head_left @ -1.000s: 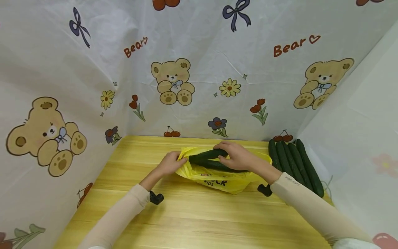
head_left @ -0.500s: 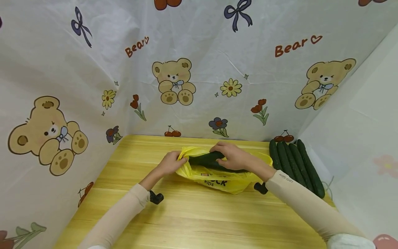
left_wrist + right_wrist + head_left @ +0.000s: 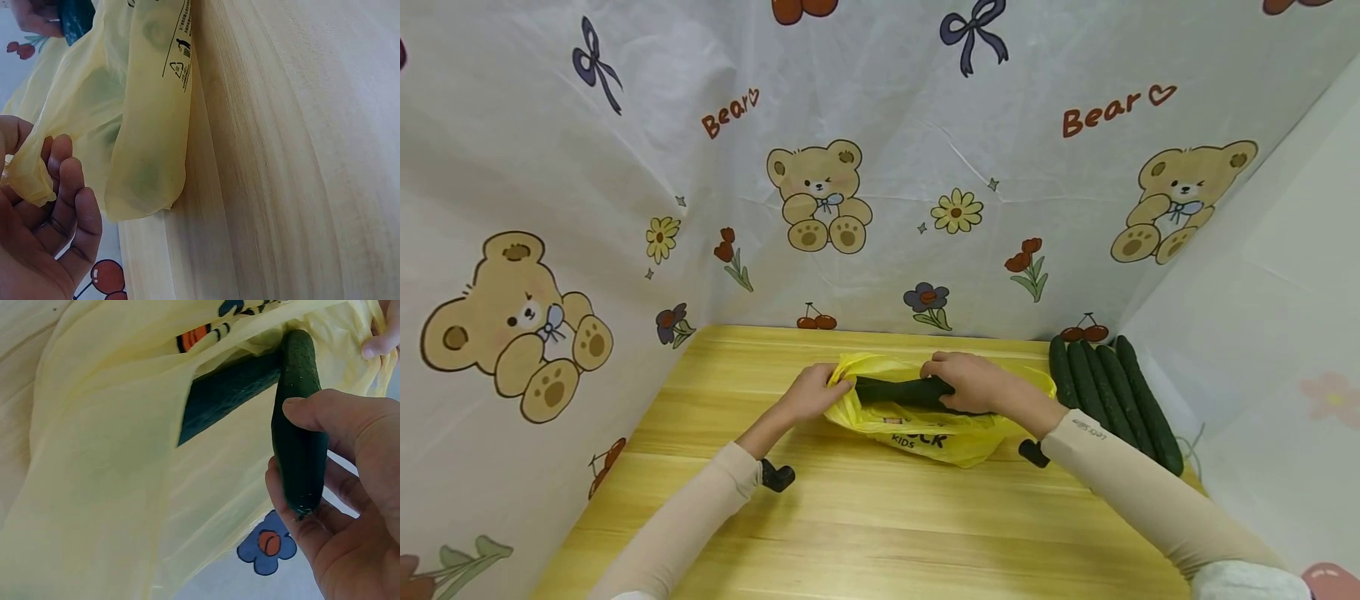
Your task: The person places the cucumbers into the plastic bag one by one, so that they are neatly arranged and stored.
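Observation:
A yellow plastic bag (image 3: 970,450) lies on its side on the table with its mouth held apart. My left hand (image 3: 808,393) pinches the left edge of the mouth; the left wrist view shows the bag film (image 3: 31,181) between thumb and fingers. My right hand (image 3: 973,383) is at the mouth, gripping a dark green cucumber (image 3: 898,392). In the right wrist view, thumb and fingers lie around this cucumber (image 3: 300,444), and another cucumber (image 3: 231,394) rests inside the bag beside it. Greenish shapes show through the film in the left wrist view.
Several cucumbers (image 3: 1138,400) lie side by side at the table's right back edge, right of the bag. A white cloth with printed bears (image 3: 820,200) hangs behind the wooden table (image 3: 865,533) and at the left. Dark wrist-worn pieces show below both wrists.
The cucumber in my right hand has moved down and lies lower within the bag's mouth. My right hand has shifted slightly right since half a second ago. The left hand has stayed put.

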### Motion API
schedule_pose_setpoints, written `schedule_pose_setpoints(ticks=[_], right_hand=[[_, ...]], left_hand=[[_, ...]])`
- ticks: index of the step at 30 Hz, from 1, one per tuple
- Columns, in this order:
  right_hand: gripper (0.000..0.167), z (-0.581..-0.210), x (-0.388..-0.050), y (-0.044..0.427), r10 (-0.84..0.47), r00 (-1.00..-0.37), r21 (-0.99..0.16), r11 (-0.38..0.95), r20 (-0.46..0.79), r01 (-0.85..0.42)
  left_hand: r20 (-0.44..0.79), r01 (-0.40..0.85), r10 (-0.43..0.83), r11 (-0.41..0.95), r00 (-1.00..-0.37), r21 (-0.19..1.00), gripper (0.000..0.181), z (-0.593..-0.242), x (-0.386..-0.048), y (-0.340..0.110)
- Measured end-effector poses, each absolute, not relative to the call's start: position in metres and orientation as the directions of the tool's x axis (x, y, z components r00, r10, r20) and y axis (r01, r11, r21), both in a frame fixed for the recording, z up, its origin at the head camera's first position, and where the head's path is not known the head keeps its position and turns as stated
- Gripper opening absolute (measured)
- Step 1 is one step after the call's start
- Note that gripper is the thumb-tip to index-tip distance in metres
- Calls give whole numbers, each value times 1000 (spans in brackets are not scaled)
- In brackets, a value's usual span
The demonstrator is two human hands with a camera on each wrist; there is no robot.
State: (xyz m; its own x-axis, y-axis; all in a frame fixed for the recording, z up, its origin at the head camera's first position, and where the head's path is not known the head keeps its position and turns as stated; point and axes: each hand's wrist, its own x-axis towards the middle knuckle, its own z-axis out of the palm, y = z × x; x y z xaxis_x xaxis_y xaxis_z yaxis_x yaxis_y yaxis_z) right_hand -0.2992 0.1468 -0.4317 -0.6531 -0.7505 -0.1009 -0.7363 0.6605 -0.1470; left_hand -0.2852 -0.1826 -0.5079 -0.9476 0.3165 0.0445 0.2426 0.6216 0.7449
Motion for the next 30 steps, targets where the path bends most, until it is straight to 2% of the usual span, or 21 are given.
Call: schedule_pose_setpoints(ticks=[11,22,30], right_hand=[[45,-436,-299,152,-769,-633,-85,639,-85,-764],[46,-446,-300,155,-756,-631,-105,651,-175,-751],[39,-452,-295,159,-756,-638,-114,653,-146,-749]], left_hand=[[45,248,324,619,-945,746,24,-508,-287,-184],[24,224,314,620,-949,752,25,-510,-288,-184],[30,229,315,619,-948,751,24,-509,-285,-185]])
